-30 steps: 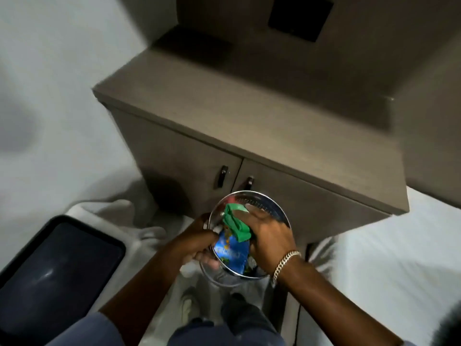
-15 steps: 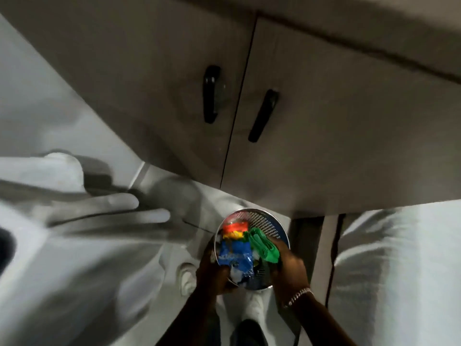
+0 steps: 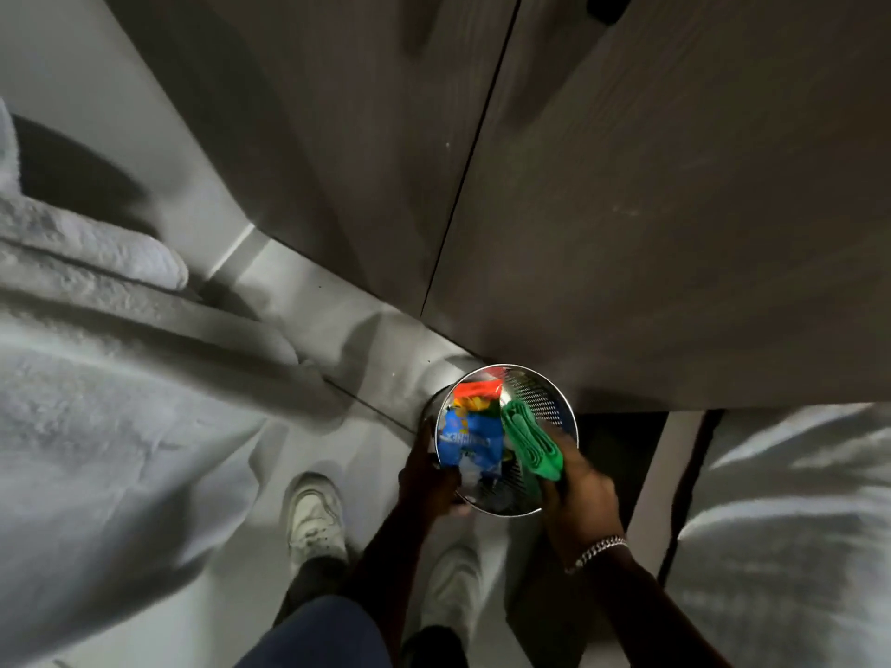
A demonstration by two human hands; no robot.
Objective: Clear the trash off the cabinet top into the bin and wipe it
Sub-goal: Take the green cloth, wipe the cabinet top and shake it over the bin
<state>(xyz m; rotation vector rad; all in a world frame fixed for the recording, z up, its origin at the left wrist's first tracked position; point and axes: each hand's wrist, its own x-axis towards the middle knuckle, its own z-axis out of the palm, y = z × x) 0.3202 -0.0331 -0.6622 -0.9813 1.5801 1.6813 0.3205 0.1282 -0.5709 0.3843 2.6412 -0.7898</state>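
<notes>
A round perforated metal bin [image 3: 549, 400] is low down, close to the floor, in front of the cabinet doors [image 3: 627, 209]. Inside it lie a blue snack wrapper [image 3: 470, 443] and a red-orange wrapper [image 3: 477, 390]. My left hand [image 3: 424, 479] grips the bin's left rim. My right hand [image 3: 578, 484] is at the right rim and holds a folded green cloth [image 3: 530, 441], which hangs over the bin's opening. The cabinet top is out of view.
White bedding [image 3: 96, 378] fills the left side and more white fabric [image 3: 795, 513] lies at the right. My two white shoes [image 3: 316, 515] stand on the pale floor just behind the bin. A dark gap [image 3: 622, 445] runs under the cabinet.
The bin has gone down from cabinet-door height to near the floor with both hands still on it. The view has tipped down, so the cabinet top and handles have slid out of sight.
</notes>
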